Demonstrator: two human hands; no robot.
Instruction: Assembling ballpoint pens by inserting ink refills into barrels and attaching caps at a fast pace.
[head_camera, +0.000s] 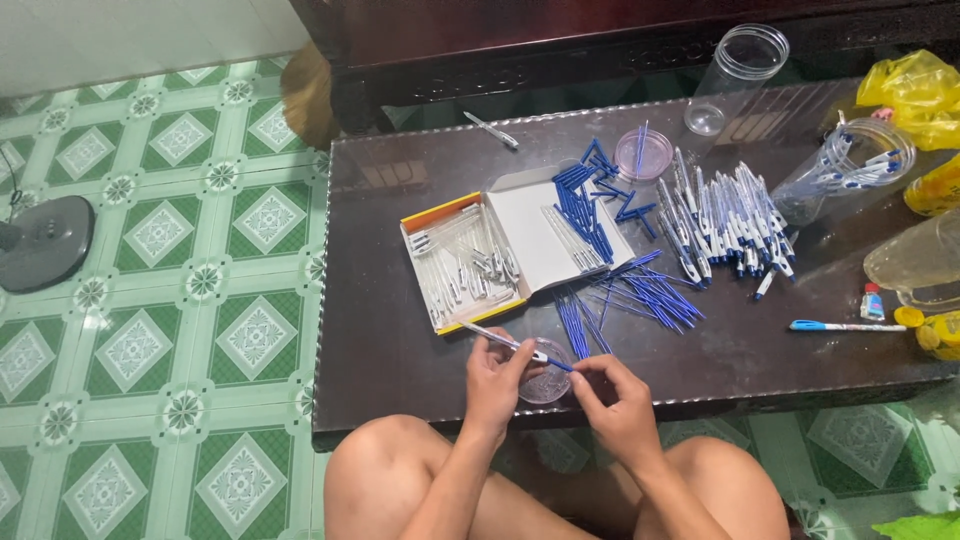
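Observation:
My left hand (495, 378) grips a clear pen barrel (492, 336) near the table's front edge. My right hand (618, 398) pinches the barrel's blue end, just to the right of the left hand. Both hands hover over a small clear round dish (548, 385). Behind them lies an open cardboard box (540, 225) with clear pen barrels in its left half. Loose blue refills (640, 295) spread to the right of the box. A heap of assembled white and blue pens (725, 225) lies further right.
A dark low table (400, 340) carries everything. A clear jar (738, 75) lies tipped at the back, another jar with pens (850, 170) at right, a pink lid (644, 152), a single pen (845, 326), a yellow bag (915, 90). A fan base (40, 240) stands on the green tiled floor.

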